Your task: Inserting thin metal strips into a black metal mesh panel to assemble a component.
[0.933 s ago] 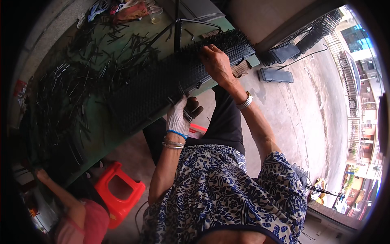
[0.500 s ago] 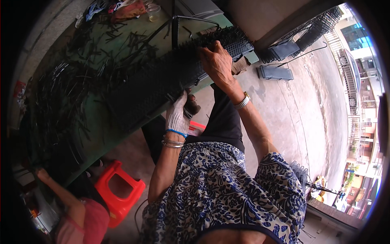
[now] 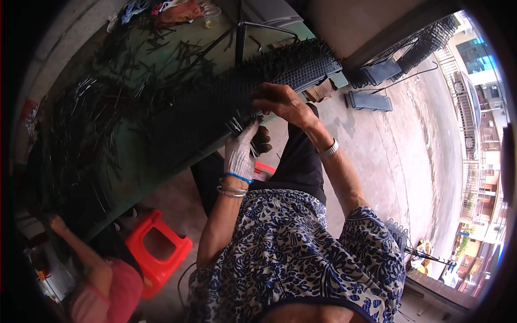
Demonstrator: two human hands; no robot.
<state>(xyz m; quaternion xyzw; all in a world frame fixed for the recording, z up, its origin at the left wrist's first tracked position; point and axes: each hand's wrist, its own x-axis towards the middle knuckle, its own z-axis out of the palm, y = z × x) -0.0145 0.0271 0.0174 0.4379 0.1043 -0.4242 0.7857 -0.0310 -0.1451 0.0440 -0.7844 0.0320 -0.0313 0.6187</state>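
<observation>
A long black board (image 3: 188, 126) covered in small holes lies slanted across the table, and thin dark pieces stand up densely along its far side and right part. My left hand (image 3: 240, 153), in a white knit glove with bare fingertips showing, is closed at the board's near edge round a bundle of thin dark strips (image 3: 235, 125); their ends stick out past the fingers. Just above that bundle is my right hand (image 3: 288, 105), bare, its fingers curled together over the board. Whatever its fingertips hold is too dark to make out.
Loose dark strips (image 3: 81, 118) are heaped over the green table (image 3: 137, 180). A black metal frame (image 3: 240, 46) stands behind the board. Cloths and a clear cup (image 3: 211, 21) lie at the back. At lower left are a red stool (image 3: 156, 258) and another person (image 3: 116, 285).
My right hand has come from the right part of the board leftward and nearer, to beside my left hand. The left hand stays by the near edge with the bundle.
</observation>
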